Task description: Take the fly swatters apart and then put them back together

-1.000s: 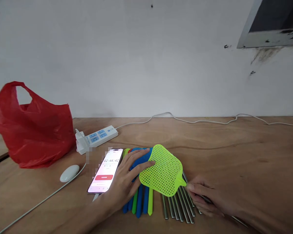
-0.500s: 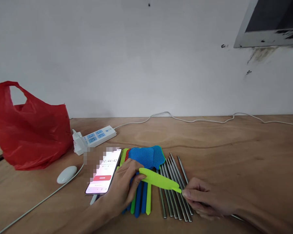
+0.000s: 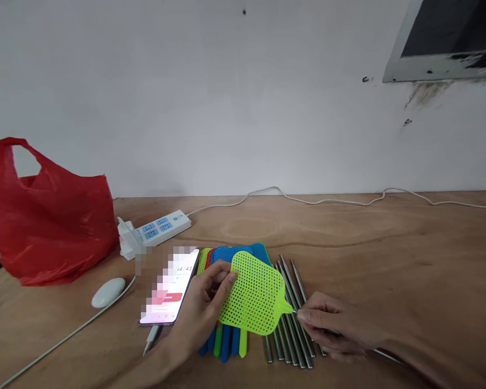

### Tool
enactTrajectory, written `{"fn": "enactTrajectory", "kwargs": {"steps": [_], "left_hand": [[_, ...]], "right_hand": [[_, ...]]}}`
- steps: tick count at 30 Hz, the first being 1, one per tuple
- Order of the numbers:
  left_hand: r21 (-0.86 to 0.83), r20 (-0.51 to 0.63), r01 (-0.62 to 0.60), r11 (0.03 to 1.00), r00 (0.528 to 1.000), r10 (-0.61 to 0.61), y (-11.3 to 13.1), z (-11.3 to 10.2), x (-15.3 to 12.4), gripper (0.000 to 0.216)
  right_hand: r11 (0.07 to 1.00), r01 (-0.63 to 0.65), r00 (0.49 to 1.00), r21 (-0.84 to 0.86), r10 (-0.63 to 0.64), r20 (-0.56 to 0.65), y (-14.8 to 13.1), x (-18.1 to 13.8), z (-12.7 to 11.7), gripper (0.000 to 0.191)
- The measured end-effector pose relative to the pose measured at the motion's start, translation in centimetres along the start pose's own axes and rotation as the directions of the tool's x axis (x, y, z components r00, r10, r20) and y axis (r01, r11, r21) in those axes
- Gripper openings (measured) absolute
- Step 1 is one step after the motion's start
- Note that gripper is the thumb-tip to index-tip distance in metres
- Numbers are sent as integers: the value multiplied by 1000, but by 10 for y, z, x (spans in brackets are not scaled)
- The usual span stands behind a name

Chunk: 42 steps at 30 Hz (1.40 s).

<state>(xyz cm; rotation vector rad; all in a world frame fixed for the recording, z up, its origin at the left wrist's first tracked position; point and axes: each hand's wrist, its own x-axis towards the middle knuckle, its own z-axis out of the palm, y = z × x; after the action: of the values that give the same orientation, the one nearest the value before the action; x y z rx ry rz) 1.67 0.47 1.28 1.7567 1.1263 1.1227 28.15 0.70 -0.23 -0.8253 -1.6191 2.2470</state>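
My left hand (image 3: pixel 206 297) pinches the far edge of a yellow-green perforated fly swatter head (image 3: pixel 256 294), its flat face turned toward me. My right hand (image 3: pixel 328 324) is closed around a thin metal rod (image 3: pixel 389 356), whose tip meets the neck of the swatter head. How deep the rod sits in the neck I cannot tell. Under and behind the held head lie more swatter heads in blue (image 3: pixel 230 254), red and yellow-green. Blue, green and yellow-green handles (image 3: pixel 225 346) stick out below it. Several metal rods (image 3: pixel 294 335) lie side by side between my hands.
A lit phone (image 3: pixel 170 292) on a charging cable lies left of my left hand. Farther left are a white mouse-shaped object (image 3: pixel 108 292), a power strip (image 3: pixel 162 227) and a red plastic bag (image 3: pixel 52 216). A white cord (image 3: pixel 328 201) runs along the wall.
The yellow-green swatter head has turned from nearly edge-on to face-on, showing its holes. Both hands stay in about the same place.
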Motion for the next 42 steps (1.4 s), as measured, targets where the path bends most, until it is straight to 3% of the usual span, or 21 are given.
{"fn": "enactTrajectory", "kwargs": {"steps": [3, 5, 8, 10, 15, 20, 24, 27, 33, 37, 42], "left_hand": [[-78, 16, 116, 990, 993, -115, 0, -4, 2, 36], [-97, -43, 143, 985, 988, -148, 0, -12, 7, 40], [-80, -267, 87, 993, 958, -105, 0, -27, 18, 38], [-109, -297, 36, 993, 953, -67, -1, -31, 23, 35], [-103, -93, 93, 990, 990, -102, -4, -18, 18, 36], [-90, 35, 268, 959, 963, -266, -6, -13, 10, 49], [-82, 74, 287, 954, 957, -281, -10, -10, 8, 48], [-92, 147, 304, 948, 946, -289, -12, -7, 7, 50], [-125, 296, 338, 933, 910, -290, -16, 1, 1, 58], [-169, 304, 310, 935, 919, -250, -17, 2, 0, 58], [-201, 170, 214, 956, 969, -181, -10, -2, 2, 56]], "right_hand": [[1000, -12, 1000, -24, 12, -16, -4, -3, 0, 62], [999, -16, 998, -36, 14, -54, -3, -6, -4, 59], [999, 34, 981, 5, -32, -193, 3, -7, -16, 54], [989, 120, 961, 84, -95, -259, 7, -4, -24, 52], [941, 282, 903, 186, -194, -384, 13, 9, -28, 45], [913, 363, 856, 185, -248, -454, 15, 11, -23, 40], [906, 402, 821, 130, -293, -491, 13, 8, -18, 33], [928, 370, 825, 54, -301, -479, 13, 5, -15, 28], [961, 278, 887, -17, -263, -379, 21, 2, -19, 42], [962, 270, 898, -31, -263, -352, 28, 4, -26, 40], [939, 345, 807, 2, -295, -512, 31, 9, -27, 48]]}}
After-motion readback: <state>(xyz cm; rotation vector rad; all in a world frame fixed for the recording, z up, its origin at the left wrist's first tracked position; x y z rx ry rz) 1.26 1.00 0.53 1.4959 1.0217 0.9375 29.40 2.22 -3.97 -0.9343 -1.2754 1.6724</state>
